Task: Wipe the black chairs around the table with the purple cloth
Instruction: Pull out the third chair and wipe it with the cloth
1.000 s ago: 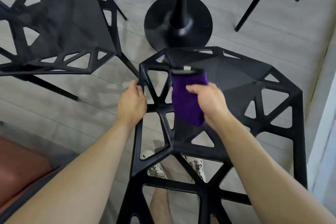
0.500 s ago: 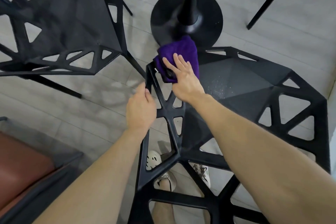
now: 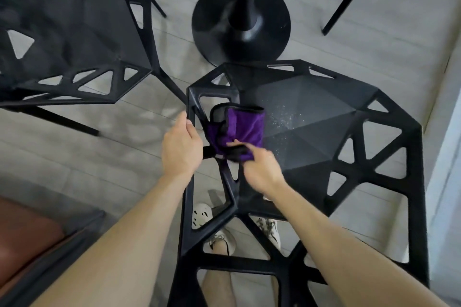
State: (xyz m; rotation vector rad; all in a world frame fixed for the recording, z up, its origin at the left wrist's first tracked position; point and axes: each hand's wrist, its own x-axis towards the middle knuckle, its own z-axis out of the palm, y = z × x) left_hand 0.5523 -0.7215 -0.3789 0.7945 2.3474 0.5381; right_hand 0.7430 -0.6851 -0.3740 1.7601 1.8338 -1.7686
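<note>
Grip: purple cloth [image 3: 245,129] pinched by right hand [image 3: 259,169], lying just ahead; speckled seat [image 3: 299,117] rightward; black chair [image 3: 416,194] frame held by left hand [image 3: 182,147].

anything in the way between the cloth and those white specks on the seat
Nothing visible does. The purple cloth, held by the right hand, sits on the near chair, at its seat's left edge; the white specks lie just right of it on bare seat. The left hand grips the frame on the other side.

head-worn view, steeply downward, close
</note>
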